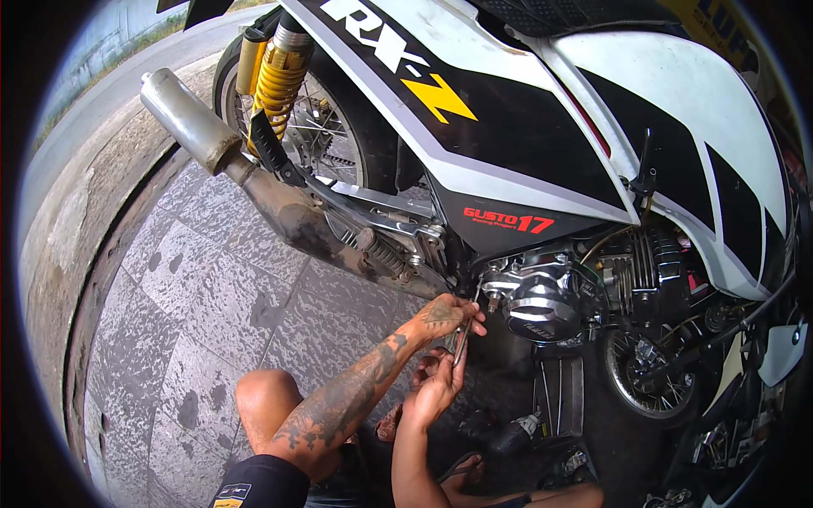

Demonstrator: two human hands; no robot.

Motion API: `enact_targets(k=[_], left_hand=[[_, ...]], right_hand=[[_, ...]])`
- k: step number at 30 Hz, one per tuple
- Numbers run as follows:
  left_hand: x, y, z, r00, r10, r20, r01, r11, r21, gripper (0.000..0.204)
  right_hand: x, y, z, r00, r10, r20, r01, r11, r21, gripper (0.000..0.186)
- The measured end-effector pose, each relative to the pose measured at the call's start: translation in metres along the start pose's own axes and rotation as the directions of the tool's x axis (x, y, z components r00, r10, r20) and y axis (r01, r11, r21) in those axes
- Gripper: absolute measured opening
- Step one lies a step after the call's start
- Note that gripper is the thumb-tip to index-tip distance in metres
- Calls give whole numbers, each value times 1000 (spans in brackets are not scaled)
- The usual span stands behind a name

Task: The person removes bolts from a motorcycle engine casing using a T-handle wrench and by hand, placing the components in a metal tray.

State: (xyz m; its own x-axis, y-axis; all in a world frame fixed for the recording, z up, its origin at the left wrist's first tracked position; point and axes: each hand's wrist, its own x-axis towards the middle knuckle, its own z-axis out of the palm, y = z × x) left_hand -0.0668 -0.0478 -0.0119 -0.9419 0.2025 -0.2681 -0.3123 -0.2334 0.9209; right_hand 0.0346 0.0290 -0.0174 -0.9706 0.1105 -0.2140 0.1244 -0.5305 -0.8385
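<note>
A white and black motorcycle (525, 161) stands across the view, its chrome engine cover (542, 303) just right of my hands. My left hand (450, 318), on the tattooed arm, has its fingers closed at the upper part of a slim metal tool (462, 345). Lower down, my right hand (435, 385) pinches the same tool near its lower end. The tool is tilted, with its upper end close to the engine's left side by a small shaft (494, 303). Fingers hide part of it, so its exact kind cannot be made out.
A silver exhaust muffler (190, 118) and its brown pipe (296, 207) run along the left. Behind them are a yellow shock spring (279, 80) and the rear wheel (339, 140). Dark trays (559, 394) and a spoked wheel (648, 372) sit at the lower right, above grey tiles (203, 356).
</note>
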Motion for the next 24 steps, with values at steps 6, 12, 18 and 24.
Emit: enact_targets(k=[6,12,18,24], left_hand=[[-3,4,3,998,-23,-51,34,975,218,33],[4,-8,-2,1000,7,28,-11,991,131,32],[-1,5,10,974,100,-205,-31,948,315,29],[-6,1,30,814,349,-465,32,771,635,22]], right_hand=[[1,2,-1,978,33,-207,-11,994,107,41],[-7,3,1,997,53,-57,-42,983,181,44],[11,-11,1,999,30,-13,-29,994,109,43],[28,-4,-15,996,76,41,-81,988,130,34]])
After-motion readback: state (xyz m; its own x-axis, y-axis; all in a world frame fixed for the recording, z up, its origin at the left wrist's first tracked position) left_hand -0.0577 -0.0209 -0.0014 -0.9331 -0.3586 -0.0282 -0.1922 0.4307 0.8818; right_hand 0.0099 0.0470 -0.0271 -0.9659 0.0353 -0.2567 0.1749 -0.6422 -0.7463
